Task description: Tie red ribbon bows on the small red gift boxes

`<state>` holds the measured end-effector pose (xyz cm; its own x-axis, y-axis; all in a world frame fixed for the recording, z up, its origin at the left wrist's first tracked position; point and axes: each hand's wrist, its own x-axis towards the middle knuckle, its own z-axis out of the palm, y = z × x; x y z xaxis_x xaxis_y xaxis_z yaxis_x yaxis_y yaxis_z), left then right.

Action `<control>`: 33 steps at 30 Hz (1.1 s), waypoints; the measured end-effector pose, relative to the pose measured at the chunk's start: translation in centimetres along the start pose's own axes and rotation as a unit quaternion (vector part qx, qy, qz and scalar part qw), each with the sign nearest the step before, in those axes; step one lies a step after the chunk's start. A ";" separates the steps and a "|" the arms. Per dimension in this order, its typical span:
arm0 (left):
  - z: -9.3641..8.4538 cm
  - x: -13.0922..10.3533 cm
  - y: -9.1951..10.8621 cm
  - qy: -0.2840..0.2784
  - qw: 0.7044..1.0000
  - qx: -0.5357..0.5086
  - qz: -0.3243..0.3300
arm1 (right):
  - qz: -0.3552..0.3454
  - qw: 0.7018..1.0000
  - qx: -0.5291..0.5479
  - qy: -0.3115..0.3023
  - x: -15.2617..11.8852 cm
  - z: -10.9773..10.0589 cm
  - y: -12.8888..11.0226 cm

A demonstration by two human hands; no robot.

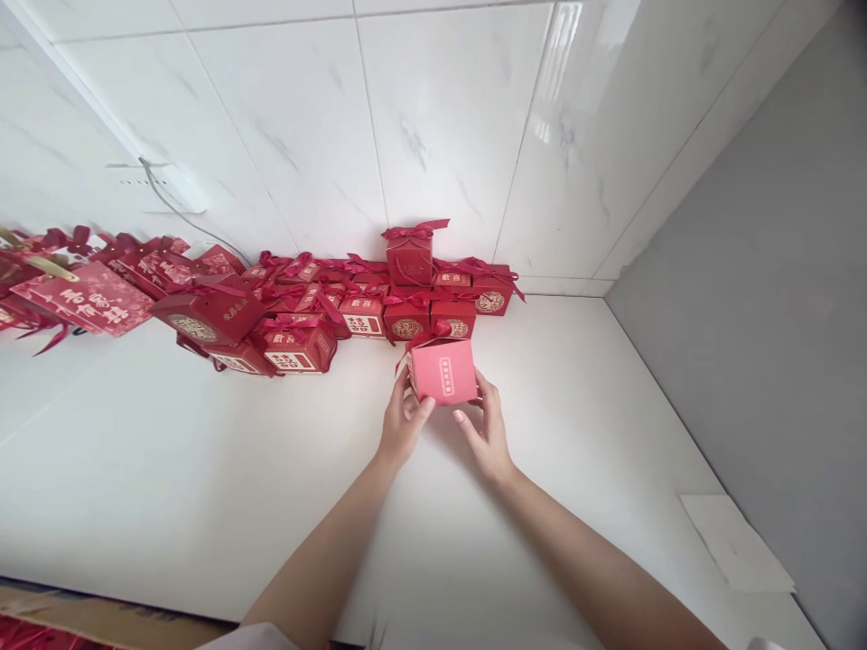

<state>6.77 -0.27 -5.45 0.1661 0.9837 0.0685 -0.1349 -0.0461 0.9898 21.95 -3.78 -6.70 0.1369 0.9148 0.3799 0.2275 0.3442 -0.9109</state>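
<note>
Between my two hands is a small red gift box [453,372], tilted so that a lighter pinkish-red face with a pale printed label shows. A dark red ribbon sticks out at its upper left. My left hand [405,422] grips the box's left side, thumb at the lower edge. On the right side, my right hand [489,429] holds it with fingers behind, and its thumb stands a little off the lower edge. Just behind the held box, rows of red ribboned boxes [362,318] line the wall, and one box [410,260] sits on top of them.
More red boxes and pink-red bags [91,298] crowd the left. A grey cable [163,197] runs down from a wall socket. White paper [737,543] lies at the right edge of the white table [169,469]. A cardboard box [101,618] with red items is at the lower left.
</note>
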 end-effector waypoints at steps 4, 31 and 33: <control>-1.5 0.8 -0.4 0.002 0.996 -0.059 -0.062 | 0.019 0.998 0.033 -0.046 0.0 -0.1 0.2; -2.5 1.3 0.0 -0.066 0.987 -0.122 -0.084 | 0.001 0.991 0.094 -0.092 0.4 -1.3 -0.2; -2.6 1.2 0.1 -0.095 0.987 -0.110 -0.075 | -0.015 0.991 0.082 -0.109 0.3 -1.3 -0.4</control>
<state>4.43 1.33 -5.59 0.3767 0.9257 -0.0331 -0.3001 0.1558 0.9411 23.17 -3.94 -6.05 -0.0825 0.9212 0.3803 0.0664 0.3858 -0.9202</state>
